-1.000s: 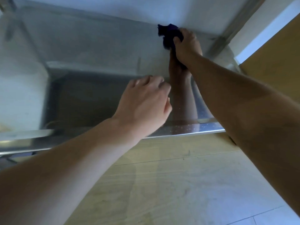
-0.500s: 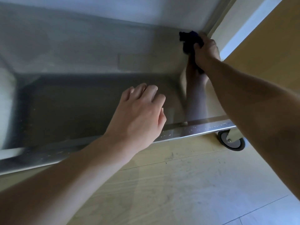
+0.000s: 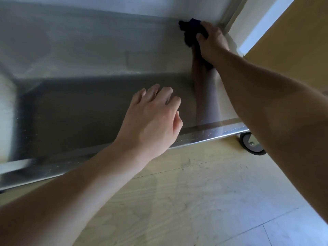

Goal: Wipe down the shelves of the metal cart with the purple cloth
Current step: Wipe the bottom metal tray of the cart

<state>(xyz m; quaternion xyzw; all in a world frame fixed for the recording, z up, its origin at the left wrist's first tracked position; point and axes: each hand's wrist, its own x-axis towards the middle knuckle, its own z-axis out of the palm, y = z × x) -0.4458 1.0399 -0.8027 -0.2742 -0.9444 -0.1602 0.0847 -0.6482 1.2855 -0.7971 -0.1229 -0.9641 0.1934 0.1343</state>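
Observation:
The metal cart's bottom shelf (image 3: 88, 55) fills the upper half of the head view, shiny and reflective. My right hand (image 3: 213, 43) grips the bunched purple cloth (image 3: 191, 30) and presses it on the shelf at its far right corner, beside the cart's upright post (image 3: 230, 11). My arm is mirrored in the metal under it. My left hand (image 3: 154, 119) hovers over the shelf's front rim (image 3: 204, 137) with loosely curled fingers and holds nothing.
A black caster wheel (image 3: 250, 144) shows under the cart's front right corner. Pale wooden floor (image 3: 186, 201) lies in front. A white wall or baseboard (image 3: 262, 23) and an ochre panel (image 3: 292, 41) stand to the right of the cart.
My right hand has carried the cloth rightward along the shelf's far edge into the right corner. The view has shifted, bringing the caster wheel into sight. My left hand's fingers have spread a little.

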